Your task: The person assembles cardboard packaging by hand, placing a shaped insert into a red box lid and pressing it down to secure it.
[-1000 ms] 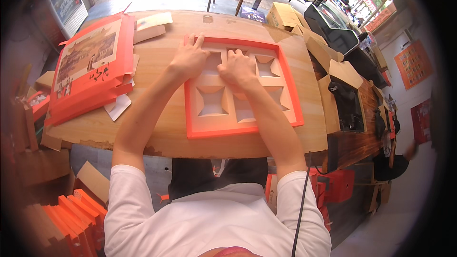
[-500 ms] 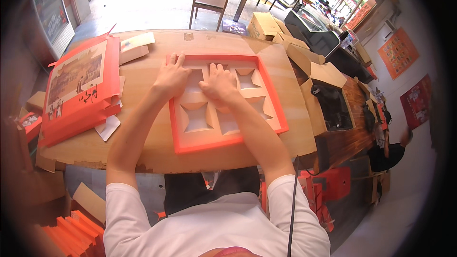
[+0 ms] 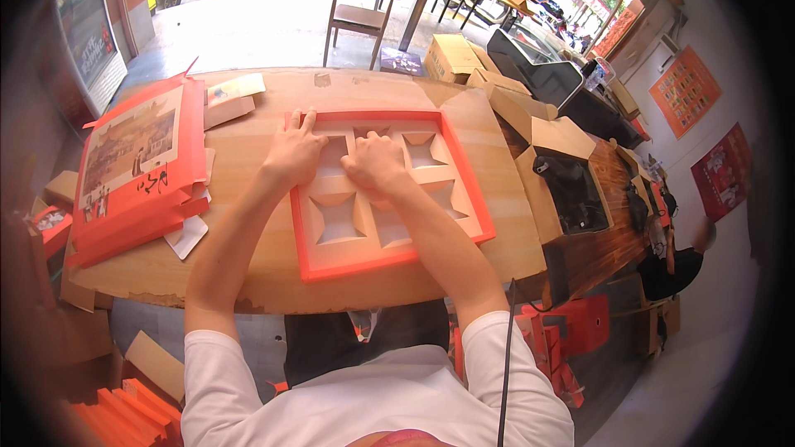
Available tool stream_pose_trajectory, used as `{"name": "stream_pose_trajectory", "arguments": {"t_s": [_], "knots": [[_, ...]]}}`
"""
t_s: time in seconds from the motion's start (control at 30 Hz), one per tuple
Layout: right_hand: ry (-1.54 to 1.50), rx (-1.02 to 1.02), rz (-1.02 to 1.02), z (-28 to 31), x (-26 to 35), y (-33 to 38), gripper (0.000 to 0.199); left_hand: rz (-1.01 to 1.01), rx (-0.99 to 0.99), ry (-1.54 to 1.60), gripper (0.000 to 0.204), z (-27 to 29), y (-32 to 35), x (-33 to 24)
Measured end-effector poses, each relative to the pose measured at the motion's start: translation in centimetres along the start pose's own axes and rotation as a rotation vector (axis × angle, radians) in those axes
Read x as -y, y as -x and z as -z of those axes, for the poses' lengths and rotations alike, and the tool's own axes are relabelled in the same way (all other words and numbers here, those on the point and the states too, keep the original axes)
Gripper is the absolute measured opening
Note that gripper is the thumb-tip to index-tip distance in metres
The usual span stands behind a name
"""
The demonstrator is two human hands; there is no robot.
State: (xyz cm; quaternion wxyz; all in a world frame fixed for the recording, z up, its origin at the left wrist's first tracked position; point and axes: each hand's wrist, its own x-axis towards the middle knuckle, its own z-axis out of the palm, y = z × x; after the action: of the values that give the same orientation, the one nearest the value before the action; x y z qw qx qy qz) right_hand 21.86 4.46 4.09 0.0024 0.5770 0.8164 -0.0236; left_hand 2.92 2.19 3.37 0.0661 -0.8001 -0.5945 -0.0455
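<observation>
A shallow red box (image 3: 303,258) lies on the table in front of me, lined with a cream cardboard insert (image 3: 377,213) that has several square openings with folded flaps. My left hand (image 3: 296,151) is bent over the box's left wall near its far corner, two fingers reaching onto the rim. Inside the box, my right hand (image 3: 377,164) is closed over an insert divider in the upper middle, knuckles up. Its fingertips are hidden, and my right forearm covers part of the lower openings.
A red printed box cover (image 3: 137,165) lies at the left, beside a small pale carton (image 3: 232,99). Right of the table (image 3: 248,285) stands an open brown carton (image 3: 530,190) with black contents. A chair (image 3: 359,18) stands beyond the far edge, and red panels (image 3: 128,414) stand at lower left.
The whole view has shifted, so table and box sit slightly lower in the picture. My right hand's fingers are curled tighter on the insert. The left hand stays at the box's left wall.
</observation>
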Motion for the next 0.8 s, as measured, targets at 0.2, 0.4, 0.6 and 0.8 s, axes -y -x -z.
{"name": "stream_pose_trajectory", "arguments": {"t_s": [0.2,0.4,0.6,0.8], "knots": [[-0.003,-0.076,0.026,-1.0,-0.6,-0.4,0.059,0.004,-0.002,0.014,0.051,0.2,0.1,-0.1],[-0.005,-0.126,0.046,-1.3,-1.0,-0.1,0.062,-0.001,0.016,0.000,0.052,0.5,0.2,-0.2],[-0.071,-0.098,0.087,0.5,-2.6,0.0,0.061,-0.001,0.032,0.011,0.055,0.1,-0.2,0.1],[-0.155,-0.082,0.218,0.5,-6.5,-0.4,0.048,0.009,0.025,0.041,0.059,-0.1,-0.2,0.1]]}}
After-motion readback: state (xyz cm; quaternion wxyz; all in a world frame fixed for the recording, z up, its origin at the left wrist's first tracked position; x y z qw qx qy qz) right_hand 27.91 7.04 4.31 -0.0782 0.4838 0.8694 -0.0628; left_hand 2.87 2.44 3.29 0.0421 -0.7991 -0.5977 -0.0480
